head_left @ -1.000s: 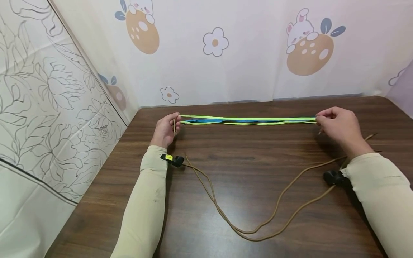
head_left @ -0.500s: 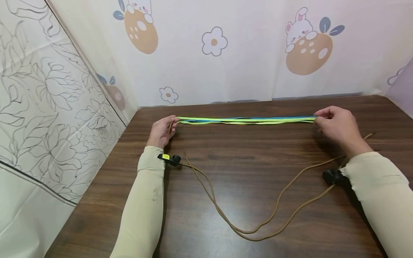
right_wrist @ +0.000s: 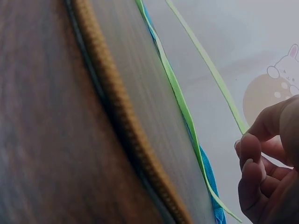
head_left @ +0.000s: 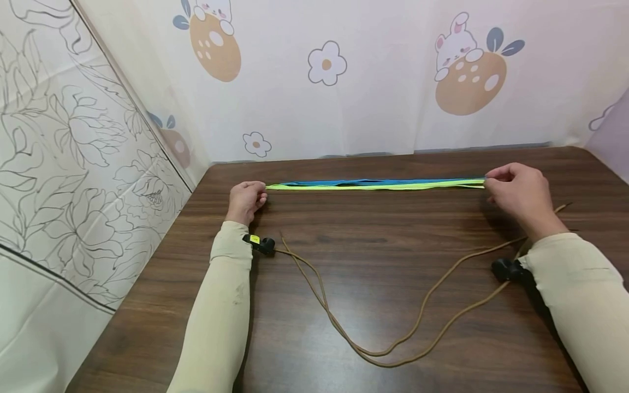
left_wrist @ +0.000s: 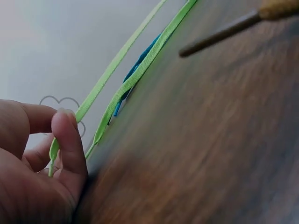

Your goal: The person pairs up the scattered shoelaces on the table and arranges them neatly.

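At the back of the table, my left hand [head_left: 243, 202] pinches one end of a flat green lace [left_wrist: 107, 74] between thumb and finger, its tip poking out below the thumb. My right hand [head_left: 522, 195] pinches the other end between its fingertips, so this strand stretches taut, slightly raised off the table. Below it lies a second green strand [right_wrist: 180, 98]. Whether both strands are one lace cannot be told. A flat blue lace [head_left: 361, 182] runs along the table beside the green ones, partly covered by the lower strand in the wrist views.
A round brown lace [head_left: 388, 360] lies in a doubled curve across the front of the dark wooden table [head_left: 344, 262]. One tip [left_wrist: 219, 35] is near my left wrist. Its right part passes under my right forearm. A patterned white cloth [head_left: 383, 109] hangs behind.
My left hand has lowered slightly and the thin brownish end that hung from it is out of sight. My right hand has shifted a little right. The green strands now overlap in front of the blue.
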The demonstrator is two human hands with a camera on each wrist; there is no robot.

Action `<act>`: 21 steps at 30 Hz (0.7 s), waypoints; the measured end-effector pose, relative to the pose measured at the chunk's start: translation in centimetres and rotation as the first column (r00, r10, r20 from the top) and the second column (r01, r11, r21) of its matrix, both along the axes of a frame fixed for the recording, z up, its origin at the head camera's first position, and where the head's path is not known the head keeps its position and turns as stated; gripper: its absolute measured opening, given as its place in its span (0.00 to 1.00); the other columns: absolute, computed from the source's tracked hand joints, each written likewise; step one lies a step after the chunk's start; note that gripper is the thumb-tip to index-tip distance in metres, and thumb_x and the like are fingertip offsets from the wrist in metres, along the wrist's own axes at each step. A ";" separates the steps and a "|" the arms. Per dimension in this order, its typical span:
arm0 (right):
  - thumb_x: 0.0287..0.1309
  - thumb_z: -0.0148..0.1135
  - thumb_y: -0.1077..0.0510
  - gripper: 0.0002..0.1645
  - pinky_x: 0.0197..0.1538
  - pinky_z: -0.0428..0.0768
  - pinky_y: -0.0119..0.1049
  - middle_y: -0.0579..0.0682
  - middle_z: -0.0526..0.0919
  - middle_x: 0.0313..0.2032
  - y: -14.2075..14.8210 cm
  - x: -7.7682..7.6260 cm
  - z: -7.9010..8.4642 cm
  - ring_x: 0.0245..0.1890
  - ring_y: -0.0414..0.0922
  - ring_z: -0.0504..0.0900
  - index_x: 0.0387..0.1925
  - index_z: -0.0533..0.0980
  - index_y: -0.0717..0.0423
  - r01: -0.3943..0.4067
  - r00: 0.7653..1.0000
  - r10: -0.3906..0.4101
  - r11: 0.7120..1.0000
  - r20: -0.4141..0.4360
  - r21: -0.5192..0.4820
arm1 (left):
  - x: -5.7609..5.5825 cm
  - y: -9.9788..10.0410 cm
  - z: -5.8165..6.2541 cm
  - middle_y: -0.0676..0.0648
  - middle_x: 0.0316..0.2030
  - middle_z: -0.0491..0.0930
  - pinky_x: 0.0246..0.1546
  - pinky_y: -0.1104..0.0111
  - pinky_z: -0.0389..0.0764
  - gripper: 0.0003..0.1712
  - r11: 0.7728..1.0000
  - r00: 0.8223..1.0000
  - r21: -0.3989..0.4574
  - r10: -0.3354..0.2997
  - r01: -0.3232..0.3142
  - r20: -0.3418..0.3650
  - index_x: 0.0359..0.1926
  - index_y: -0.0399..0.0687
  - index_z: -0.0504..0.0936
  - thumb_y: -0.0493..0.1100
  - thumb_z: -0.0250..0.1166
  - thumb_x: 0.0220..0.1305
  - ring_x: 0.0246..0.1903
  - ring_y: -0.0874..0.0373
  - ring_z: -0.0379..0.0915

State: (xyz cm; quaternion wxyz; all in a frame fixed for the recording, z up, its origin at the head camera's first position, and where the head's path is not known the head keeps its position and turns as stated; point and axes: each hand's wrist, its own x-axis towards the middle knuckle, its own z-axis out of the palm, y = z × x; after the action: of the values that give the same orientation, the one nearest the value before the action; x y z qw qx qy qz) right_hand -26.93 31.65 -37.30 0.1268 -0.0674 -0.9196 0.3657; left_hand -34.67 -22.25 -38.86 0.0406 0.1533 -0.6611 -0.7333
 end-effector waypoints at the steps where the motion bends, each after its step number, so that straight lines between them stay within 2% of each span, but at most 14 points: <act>1: 0.69 0.53 0.50 0.21 0.24 0.76 0.31 0.58 0.81 0.38 0.0 0.0 0.0 0.22 0.34 0.81 0.51 0.76 0.63 0.003 1.000 -0.003 1.000 0.003 0.001 | 0.0 0.0 -0.1 0.43 0.32 0.77 0.23 0.77 0.76 0.17 1.000 1.000 -0.024 0.001 -0.002 -0.007 0.56 0.29 0.78 0.34 0.62 0.69 0.19 0.65 0.73; 4: 0.69 0.53 0.50 0.21 0.24 0.76 0.32 0.59 0.82 0.39 0.1 0.0 -0.2 0.22 0.36 0.82 0.51 0.76 0.63 0.007 1.000 -0.007 1.000 0.009 0.001 | 0.0 -0.1 -0.1 0.41 0.34 0.77 0.23 0.77 0.78 0.17 0.998 1.000 -0.062 0.004 -0.005 -0.023 0.56 0.28 0.78 0.33 0.61 0.69 0.20 0.65 0.75; 8: 0.69 0.53 0.50 0.21 0.25 0.76 0.31 0.58 0.82 0.38 0.2 0.1 -0.2 0.22 0.36 0.83 0.51 0.76 0.63 0.014 1.000 -0.014 1.000 0.011 0.004 | 0.0 0.0 -0.2 0.38 0.38 0.78 0.23 0.77 0.78 0.18 0.998 1.000 -0.068 -0.008 0.006 -0.029 0.56 0.27 0.78 0.32 0.60 0.68 0.21 0.64 0.76; 15: 0.69 0.53 0.53 0.19 0.25 0.75 0.31 0.60 0.81 0.39 0.5 0.0 -0.2 0.22 0.35 0.82 0.52 0.74 0.64 0.010 0.999 -0.010 1.000 0.031 0.014 | 0.0 -0.2 -0.2 0.41 0.35 0.78 0.23 0.78 0.77 0.18 0.997 0.999 -0.073 -0.016 0.013 -0.032 0.57 0.28 0.79 0.33 0.60 0.69 0.22 0.64 0.75; 21: 0.68 0.56 0.55 0.18 0.25 0.76 0.33 0.57 0.84 0.34 1.0 -0.1 -0.2 0.24 0.36 0.79 0.52 0.74 0.64 0.027 0.998 -0.029 0.999 0.059 0.037 | 0.0 -0.1 -0.2 0.39 0.38 0.80 0.24 0.78 0.78 0.17 0.996 1.000 -0.086 -0.019 0.018 -0.022 0.57 0.30 0.80 0.34 0.60 0.70 0.22 0.65 0.75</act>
State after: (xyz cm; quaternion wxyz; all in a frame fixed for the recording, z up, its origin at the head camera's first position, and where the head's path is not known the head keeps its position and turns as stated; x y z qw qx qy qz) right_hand -27.05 32.62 -37.54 0.1058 -0.0889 -0.9283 0.3452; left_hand -34.66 -22.35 -39.01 0.0478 0.1370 -0.6930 -0.7062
